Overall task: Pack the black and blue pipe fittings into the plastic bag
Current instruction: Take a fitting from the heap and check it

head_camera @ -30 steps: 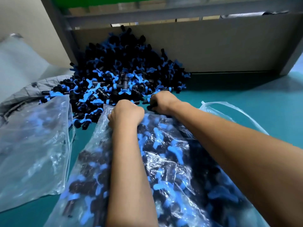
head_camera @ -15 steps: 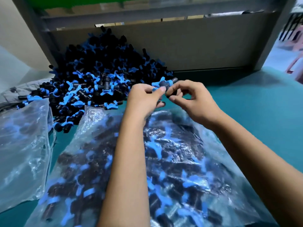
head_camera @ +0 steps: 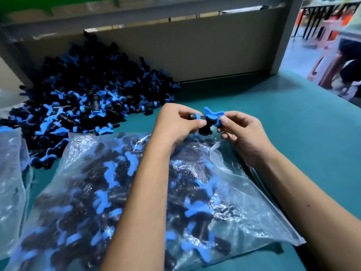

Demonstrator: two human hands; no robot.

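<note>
Fittings fill the plastic bag (head_camera: 136,192) lying flat on the green bench (head_camera: 293,133), its open mouth toward the loose pile (head_camera: 82,98) by the back panel. Above that mouth, the left hand (head_camera: 175,124) and right hand (head_camera: 242,132) each pinch one end of a single fitting (head_camera: 208,120). A second bag (head_camera: 11,182) lies at left.

We see our left hand (head_camera: 176,122) and right hand (head_camera: 241,132) pinching one black and blue fitting (head_camera: 208,119) between them — held just above the mouth of the filled plastic bag (head_camera: 244,208). A loose pile of fittings (head_camera: 88,98) lies behind — on the teal table (head_camera: 293,122).
</note>
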